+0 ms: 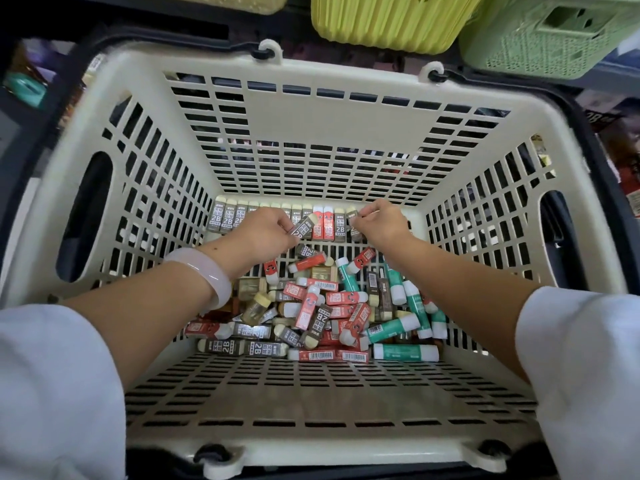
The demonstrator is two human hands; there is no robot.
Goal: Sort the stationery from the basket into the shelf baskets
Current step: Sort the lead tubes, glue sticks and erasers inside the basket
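A cream slotted basket [298,116] fills the view. On its floor lies a loose pile of stationery [322,313]: grey 2B erasers, red erasers and green glue sticks [405,351]. Along the far wall stands a neat row of erasers [228,218], mostly grey, with two red ones [323,223]. My left hand [266,233] pinches a grey eraser [304,226] tilted just in front of the row. My right hand [381,221] pinches another grey eraser [354,221] at the row's right end.
Above the basket hang shelf baskets: a yellow-green one [388,19], a pale green lattice one [554,36] at top right, another pale one [225,0] at top left. Dark handles frame the cream basket. The near half of its floor [311,393] holds nothing.
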